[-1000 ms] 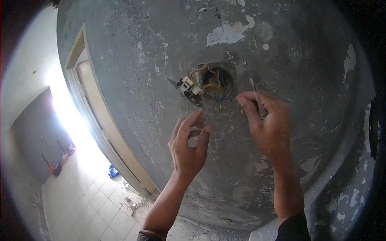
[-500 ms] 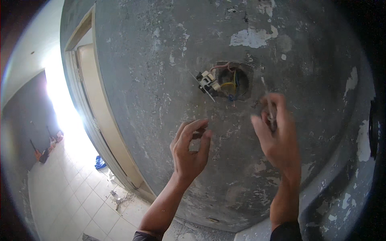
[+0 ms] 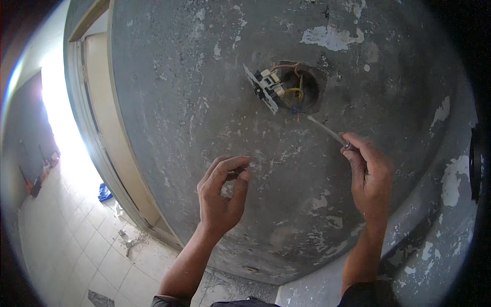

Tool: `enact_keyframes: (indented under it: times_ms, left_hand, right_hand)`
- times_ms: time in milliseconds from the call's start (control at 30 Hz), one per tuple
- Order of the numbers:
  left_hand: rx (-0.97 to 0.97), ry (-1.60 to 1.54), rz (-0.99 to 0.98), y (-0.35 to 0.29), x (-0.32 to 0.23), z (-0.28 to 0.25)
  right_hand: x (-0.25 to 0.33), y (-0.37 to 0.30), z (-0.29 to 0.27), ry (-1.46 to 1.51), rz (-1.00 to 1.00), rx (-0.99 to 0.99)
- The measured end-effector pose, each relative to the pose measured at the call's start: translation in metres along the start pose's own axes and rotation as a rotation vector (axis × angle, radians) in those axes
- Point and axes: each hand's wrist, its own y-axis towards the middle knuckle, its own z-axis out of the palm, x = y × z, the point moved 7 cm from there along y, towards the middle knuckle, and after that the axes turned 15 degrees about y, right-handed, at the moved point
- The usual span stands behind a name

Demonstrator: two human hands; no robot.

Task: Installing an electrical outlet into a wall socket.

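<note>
A screwdriver (image 3: 327, 128) with a clear-looking shaft is held in my right hand (image 3: 373, 174), fingers closed round its small handle. Its tip points up and left, close to the lower edge of a round wall box (image 3: 311, 94). A socket or switch module (image 3: 266, 87) on a metal plate hangs at the left of that box, tilted out from the wall. Pinkish, yellow (image 3: 294, 91) and blue wires run between module and box. Lower left, away from the module, my left hand (image 3: 222, 194) has its fingers curled toward the thumb; anything between them is too small to make out.
The grey wall (image 3: 179, 102) has patches of peeled paint. A door frame (image 3: 123, 143) stands at the left. On the tiled floor (image 3: 97, 245) lie debris (image 3: 128, 240) and a blue bag-like item (image 3: 105, 192). Orange-handled tools (image 3: 30, 185) lean at the far left.
My right hand has shifted right and down, and the screwdriver has swung from upright to slanting toward the box. My left hand sits a little further left and lower, fingers still curled.
</note>
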Motion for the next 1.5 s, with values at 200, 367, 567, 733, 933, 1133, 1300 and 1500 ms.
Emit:
enact_keyframes:
  times_ms: [200,367,567,733,933,1133,1300,1500]
  left_hand:
    - [0.051,-0.032,-0.044,-0.002,0.005,0.01]
    - [0.049,-0.042,-0.04,-0.002,0.005,0.008]
    - [0.066,-0.048,-0.047,0.0,0.005,0.008]
    - [0.024,-0.064,-0.004,0.003,0.001,0.013]
    - [0.044,-0.059,-0.063,0.0,0.004,0.01]
    - [0.058,-0.113,-0.161,-0.005,0.021,0.01]
    - [0.07,-0.197,-0.244,-0.016,0.034,0.011]
    - [0.09,-0.254,-0.323,-0.025,0.044,0.012]
  right_hand:
    - [0.0,0.008,0.014,-0.067,-0.004,0.021]
    - [-0.003,0.009,0.016,-0.062,-0.01,0.015]
    - [-0.007,0.007,0.016,-0.054,-0.002,-0.014]
    - [-0.005,0.007,0.011,-0.038,-0.002,-0.015]
    - [-0.02,0.006,0.006,0.13,0.346,-0.08]
    - [-0.034,-0.003,-0.005,0.307,0.206,-0.113]
    - [-0.039,-0.013,-0.016,0.809,0.254,-0.368]
    - [-0.044,-0.014,-0.012,0.889,0.234,-0.679]
